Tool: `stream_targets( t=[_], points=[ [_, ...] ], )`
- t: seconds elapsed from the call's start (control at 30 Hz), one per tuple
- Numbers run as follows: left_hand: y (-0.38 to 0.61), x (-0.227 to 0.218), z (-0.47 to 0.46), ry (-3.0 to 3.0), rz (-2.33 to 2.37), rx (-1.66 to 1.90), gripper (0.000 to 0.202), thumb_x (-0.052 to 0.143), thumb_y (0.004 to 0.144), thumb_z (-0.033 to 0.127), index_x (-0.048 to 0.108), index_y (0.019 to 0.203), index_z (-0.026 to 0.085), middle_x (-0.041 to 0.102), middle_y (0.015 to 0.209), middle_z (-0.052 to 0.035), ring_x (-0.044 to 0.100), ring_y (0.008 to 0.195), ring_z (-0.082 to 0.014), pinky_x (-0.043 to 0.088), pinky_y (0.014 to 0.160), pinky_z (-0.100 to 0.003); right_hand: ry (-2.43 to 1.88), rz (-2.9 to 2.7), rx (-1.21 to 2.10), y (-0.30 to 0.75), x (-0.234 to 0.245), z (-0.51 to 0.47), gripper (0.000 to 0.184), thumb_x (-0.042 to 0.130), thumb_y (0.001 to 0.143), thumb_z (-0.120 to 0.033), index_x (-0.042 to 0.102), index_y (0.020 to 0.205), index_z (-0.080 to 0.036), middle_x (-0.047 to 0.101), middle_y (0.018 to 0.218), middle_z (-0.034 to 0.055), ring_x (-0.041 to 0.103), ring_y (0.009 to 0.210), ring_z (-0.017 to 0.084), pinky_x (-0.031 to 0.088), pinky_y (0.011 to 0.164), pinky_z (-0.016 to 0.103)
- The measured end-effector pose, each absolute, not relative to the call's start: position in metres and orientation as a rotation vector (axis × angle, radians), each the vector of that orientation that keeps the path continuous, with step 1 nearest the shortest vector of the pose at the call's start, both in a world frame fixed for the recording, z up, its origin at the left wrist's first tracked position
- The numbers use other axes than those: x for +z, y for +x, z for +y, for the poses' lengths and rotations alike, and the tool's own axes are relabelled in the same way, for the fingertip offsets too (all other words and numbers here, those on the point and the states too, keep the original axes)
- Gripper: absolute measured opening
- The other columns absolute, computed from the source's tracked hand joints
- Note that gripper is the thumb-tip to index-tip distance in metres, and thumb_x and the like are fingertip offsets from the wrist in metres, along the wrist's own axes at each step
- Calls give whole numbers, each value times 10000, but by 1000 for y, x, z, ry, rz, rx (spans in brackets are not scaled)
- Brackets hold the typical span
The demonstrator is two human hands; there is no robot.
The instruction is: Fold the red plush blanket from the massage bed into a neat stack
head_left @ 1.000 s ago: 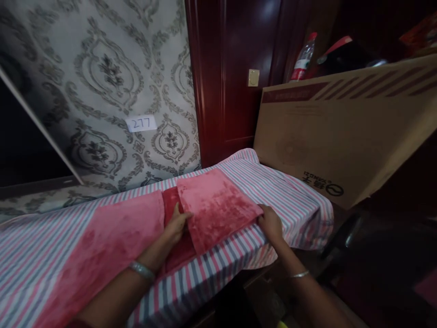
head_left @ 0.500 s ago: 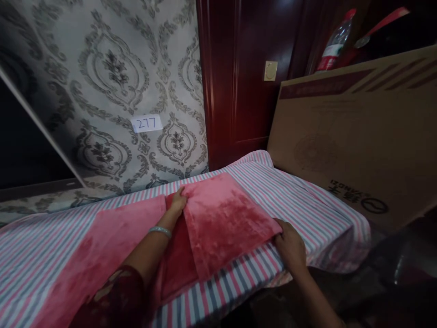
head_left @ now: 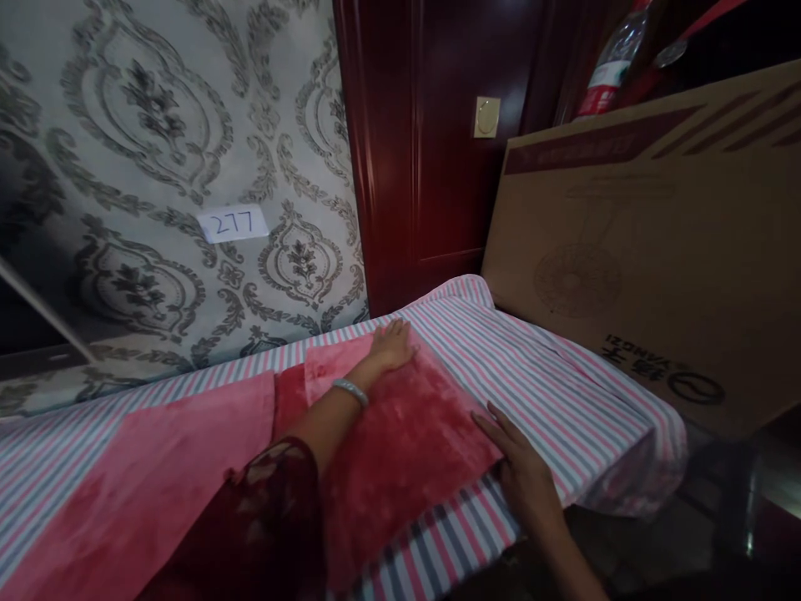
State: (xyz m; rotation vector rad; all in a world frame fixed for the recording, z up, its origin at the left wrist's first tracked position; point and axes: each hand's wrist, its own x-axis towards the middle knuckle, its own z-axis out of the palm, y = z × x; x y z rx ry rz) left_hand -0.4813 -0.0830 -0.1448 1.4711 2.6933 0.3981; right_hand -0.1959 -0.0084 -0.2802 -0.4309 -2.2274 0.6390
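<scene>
A plush pink-red cloth (head_left: 406,442), folded over on its right part, lies on a striped tablecloth (head_left: 531,367). My left hand (head_left: 394,346) rests flat on the far edge of the folded part, fingers stretched out; a pale bangle circles that wrist. At the near right corner of the fold, my right hand (head_left: 522,467) touches the edge with its fingers apart, the thumb side hidden from view. To the left, the cloth's single layer stretches toward me, partly covered by my left sleeve.
Behind the table stand a patterned wall with a paper label (head_left: 234,224) reading 277 and a dark red wooden panel (head_left: 431,167). A big cardboard box (head_left: 638,250) leans at the right, with a red-capped bottle (head_left: 607,79) behind it. At far left is a dark screen (head_left: 31,309).
My left hand has moved right from the fold's left edge to its far right part and flattened. My right hand has loosened from the corner, its fingers spreading. The view has shifted slightly.
</scene>
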Motion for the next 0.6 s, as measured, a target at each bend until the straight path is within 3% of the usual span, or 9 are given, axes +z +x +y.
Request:
stream_targets(
  t=[0.2, 0.4, 0.6],
  points=[
    [-492, -188, -60, 1399, 2781, 203, 758, 259, 965, 610, 234, 1573, 159, 137, 1660, -143, 95, 1537, -305, 54, 1189, -654, -477, -2233, 636, -191, -287, -7, 798, 349, 661, -48, 628, 1344, -353, 556, 1425, -38, 523, 1325, 182, 503, 1070, 392],
    [-492, -207, -65, 1485, 2877, 204, 746, 241, 977, 611, 265, 1567, 156, 201, 1647, -149, 155, 1525, -309, 120, 1192, -629, -406, -2299, 567, -184, -296, 1, 820, 382, 663, -91, 566, 1397, -405, 538, 1437, -66, 556, 1291, 212, 560, 1007, 416],
    [-490, -205, -64, 1449, 2839, 265, 756, 281, 967, 621, 255, 1569, 164, 175, 1651, -152, 138, 1531, -300, 78, 1202, -627, -410, -2234, 545, -189, -299, 1, 725, 383, 704, -127, 623, 1343, -372, 583, 1392, -50, 589, 1249, 219, 562, 992, 413]
  ],
)
